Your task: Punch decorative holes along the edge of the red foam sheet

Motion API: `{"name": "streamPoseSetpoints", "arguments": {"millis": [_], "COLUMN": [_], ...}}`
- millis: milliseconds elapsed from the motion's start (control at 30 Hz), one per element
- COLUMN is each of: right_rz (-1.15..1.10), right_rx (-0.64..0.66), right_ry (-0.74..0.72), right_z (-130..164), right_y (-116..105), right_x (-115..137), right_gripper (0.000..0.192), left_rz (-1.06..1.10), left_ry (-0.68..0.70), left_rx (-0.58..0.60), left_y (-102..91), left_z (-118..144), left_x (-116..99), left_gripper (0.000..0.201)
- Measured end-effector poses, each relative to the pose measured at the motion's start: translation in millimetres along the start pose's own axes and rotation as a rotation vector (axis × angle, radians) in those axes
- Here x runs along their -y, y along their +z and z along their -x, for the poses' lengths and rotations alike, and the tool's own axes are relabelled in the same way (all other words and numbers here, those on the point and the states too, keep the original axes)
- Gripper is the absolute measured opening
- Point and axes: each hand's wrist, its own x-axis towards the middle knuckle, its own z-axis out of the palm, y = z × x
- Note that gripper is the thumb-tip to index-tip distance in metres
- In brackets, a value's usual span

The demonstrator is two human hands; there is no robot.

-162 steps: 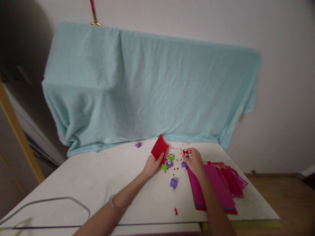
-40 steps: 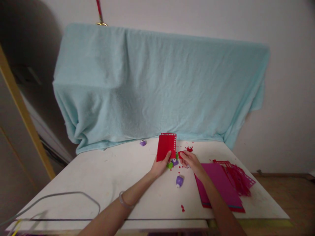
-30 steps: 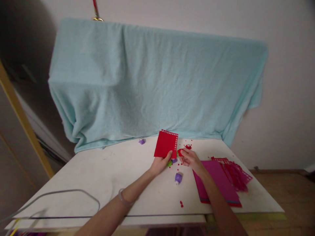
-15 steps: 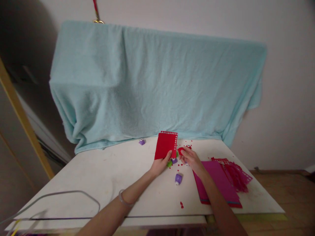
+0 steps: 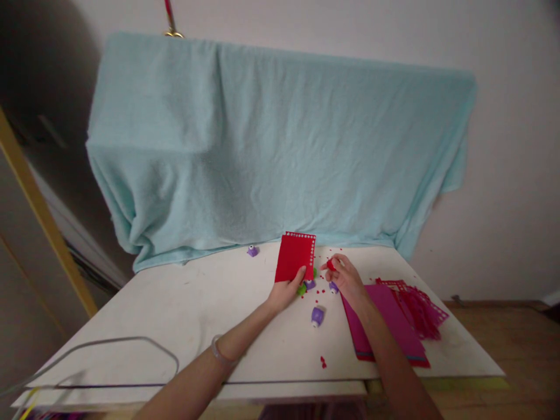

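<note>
My left hand [image 5: 285, 291] grips a red sheet of paper [image 5: 294, 256] by its lower right part, thumb on top. Small punched holes run along the sheet's top and right edges. To the right of the sheet, and apart from it, my right hand [image 5: 347, 279] has its fingers closed around a small red paper punch [image 5: 331, 265], partly covered by them. Under and beside the hands lie a green punch [image 5: 301, 289], a purple punch [image 5: 310, 284] and another purple punch [image 5: 333, 287]. One more purple punch [image 5: 317, 317] lies nearer me. Red paper bits are scattered around.
A stack of magenta and red paper [image 5: 382, 321] lies at the right, with punched red strips [image 5: 420, 309] beside it. Another purple punch [image 5: 252, 251] stands at the back. A grey cable [image 5: 126, 339] crosses the front left. A light blue cloth [image 5: 280, 146] hangs behind the white table [image 5: 196, 309].
My right hand has moved a little right and up with the red punch, away from the sheet's edge. My left hand and the sheet have hardly moved.
</note>
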Motion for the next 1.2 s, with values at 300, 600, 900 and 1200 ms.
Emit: {"name": "streamPoseSetpoints", "arguments": {"millis": [300, 600, 900, 1200], "right_rz": [0.307, 0.479, 0.447, 0.354], "right_rx": [-0.074, -0.086, 0.056, -0.078], "right_ry": [0.102, -0.063, -0.074, -0.114], "right_z": [-0.7, -0.2, 5.0, 3.4], "right_y": [6.6, 4.8, 12.0, 11.3], "right_x": [-6.4, -10.3, -11.8, -5.2], "right_gripper": [0.039, 0.037, 0.044, 0.042], "left_rz": [0.015, 0.024, 0.011, 0.001], "left_ry": [-0.009, -0.031, -0.006, -0.067], "left_rx": [-0.002, -0.008, 0.006, -0.023], "left_y": [-1.1, -2.0, -1.0, -1.2], "left_z": [-0.8, 0.6, -1.6, -0.1], "left_x": [1.6, -0.4, 0.8, -0.3], "left_gripper": [0.044, 0.044, 0.042, 0.044]}}
